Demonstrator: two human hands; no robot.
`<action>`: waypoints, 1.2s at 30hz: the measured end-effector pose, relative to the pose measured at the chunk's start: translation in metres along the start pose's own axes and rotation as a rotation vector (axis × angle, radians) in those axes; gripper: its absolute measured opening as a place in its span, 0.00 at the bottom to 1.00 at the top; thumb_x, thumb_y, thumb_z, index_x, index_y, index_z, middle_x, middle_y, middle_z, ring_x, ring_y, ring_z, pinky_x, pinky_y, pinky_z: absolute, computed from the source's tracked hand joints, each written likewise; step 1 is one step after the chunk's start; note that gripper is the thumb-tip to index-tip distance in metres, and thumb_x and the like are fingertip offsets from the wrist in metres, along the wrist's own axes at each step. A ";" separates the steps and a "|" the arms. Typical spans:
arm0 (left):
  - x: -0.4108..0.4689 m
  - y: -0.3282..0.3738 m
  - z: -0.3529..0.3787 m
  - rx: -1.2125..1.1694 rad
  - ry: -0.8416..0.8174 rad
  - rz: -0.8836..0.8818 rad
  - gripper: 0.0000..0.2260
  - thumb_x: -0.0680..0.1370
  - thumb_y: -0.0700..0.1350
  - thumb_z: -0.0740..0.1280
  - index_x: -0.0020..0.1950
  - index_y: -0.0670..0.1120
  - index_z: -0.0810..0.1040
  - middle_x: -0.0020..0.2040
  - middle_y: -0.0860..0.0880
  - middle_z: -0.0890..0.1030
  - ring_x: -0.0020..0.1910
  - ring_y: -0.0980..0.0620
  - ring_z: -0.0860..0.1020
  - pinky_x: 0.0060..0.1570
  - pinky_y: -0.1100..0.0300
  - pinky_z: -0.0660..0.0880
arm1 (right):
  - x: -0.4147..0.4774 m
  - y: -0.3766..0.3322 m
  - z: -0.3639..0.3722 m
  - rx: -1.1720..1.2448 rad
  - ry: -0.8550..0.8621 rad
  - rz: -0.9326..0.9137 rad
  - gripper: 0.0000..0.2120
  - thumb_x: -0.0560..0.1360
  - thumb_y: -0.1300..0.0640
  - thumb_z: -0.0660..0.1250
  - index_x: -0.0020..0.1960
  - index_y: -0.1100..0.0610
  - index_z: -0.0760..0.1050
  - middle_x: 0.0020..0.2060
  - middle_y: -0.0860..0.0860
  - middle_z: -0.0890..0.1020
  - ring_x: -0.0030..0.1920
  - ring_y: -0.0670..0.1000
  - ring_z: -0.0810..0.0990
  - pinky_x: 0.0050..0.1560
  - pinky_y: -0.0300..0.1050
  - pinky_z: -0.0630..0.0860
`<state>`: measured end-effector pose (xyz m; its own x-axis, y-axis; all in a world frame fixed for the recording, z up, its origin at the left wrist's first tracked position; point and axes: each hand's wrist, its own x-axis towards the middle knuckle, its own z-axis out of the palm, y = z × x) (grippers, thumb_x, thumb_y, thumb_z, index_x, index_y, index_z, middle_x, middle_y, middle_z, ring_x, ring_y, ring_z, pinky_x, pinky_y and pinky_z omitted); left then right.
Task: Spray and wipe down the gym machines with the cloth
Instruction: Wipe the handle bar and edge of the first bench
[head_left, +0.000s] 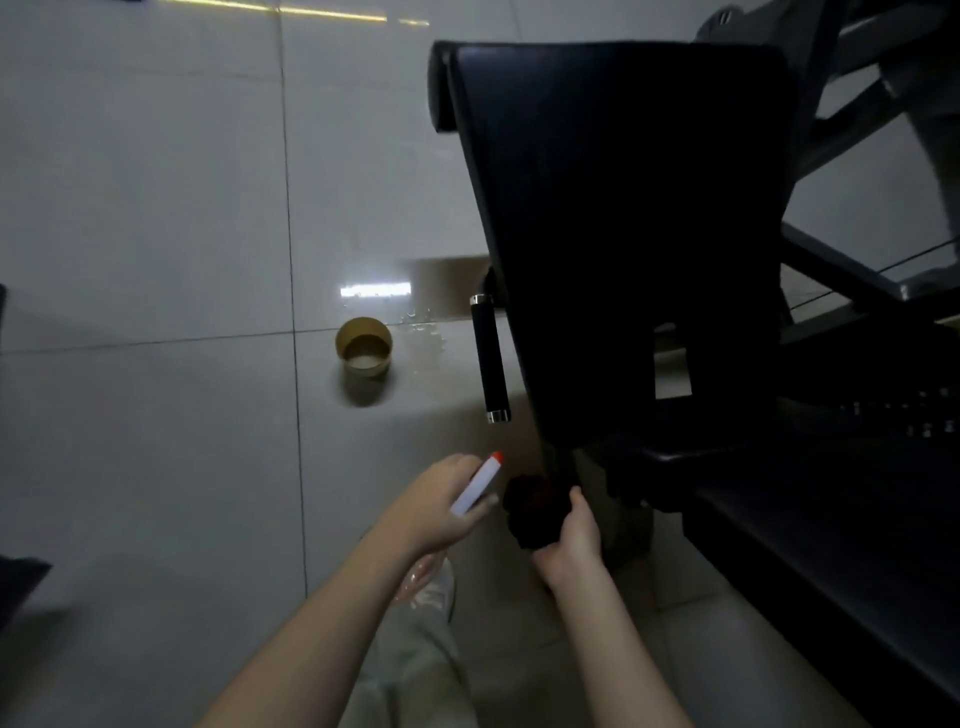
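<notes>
Glossy pale floor tiles (156, 182), dim light, reflected glare (375, 289)

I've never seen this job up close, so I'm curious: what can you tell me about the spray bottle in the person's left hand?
The spray bottle has a slim white plastic head with an orange-red nozzle tip, pointing forward toward the black gym machine. Its clear body shows below the wrist. The left hand grips it in the air, just left of the dark cloth.
</notes>
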<state>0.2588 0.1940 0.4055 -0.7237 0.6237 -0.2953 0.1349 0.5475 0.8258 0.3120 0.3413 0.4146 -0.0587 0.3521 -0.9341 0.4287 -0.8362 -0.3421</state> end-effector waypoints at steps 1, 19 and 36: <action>0.012 -0.009 0.007 -0.005 0.006 -0.006 0.12 0.75 0.53 0.61 0.44 0.44 0.70 0.39 0.49 0.70 0.38 0.51 0.68 0.38 0.59 0.60 | 0.015 -0.001 0.004 -0.009 0.002 0.005 0.24 0.80 0.46 0.56 0.71 0.59 0.66 0.63 0.61 0.75 0.60 0.61 0.75 0.50 0.52 0.72; 0.087 -0.026 0.013 -0.036 -0.018 0.020 0.07 0.80 0.46 0.64 0.43 0.46 0.71 0.35 0.52 0.71 0.41 0.42 0.75 0.36 0.58 0.61 | 0.059 -0.004 0.050 0.099 -0.071 -0.039 0.21 0.82 0.47 0.53 0.67 0.60 0.69 0.58 0.60 0.77 0.57 0.58 0.77 0.61 0.51 0.72; 0.121 -0.034 -0.017 -0.112 0.179 -0.046 0.16 0.77 0.51 0.60 0.39 0.38 0.74 0.33 0.44 0.76 0.32 0.45 0.73 0.32 0.55 0.63 | 0.064 -0.004 0.068 0.197 -0.040 -0.027 0.23 0.81 0.46 0.54 0.68 0.61 0.69 0.56 0.61 0.78 0.57 0.58 0.77 0.62 0.50 0.71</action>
<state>0.1550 0.2410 0.3496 -0.8372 0.4853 -0.2521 0.0302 0.5013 0.8648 0.2449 0.3382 0.3493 -0.1053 0.3617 -0.9263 0.2420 -0.8942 -0.3766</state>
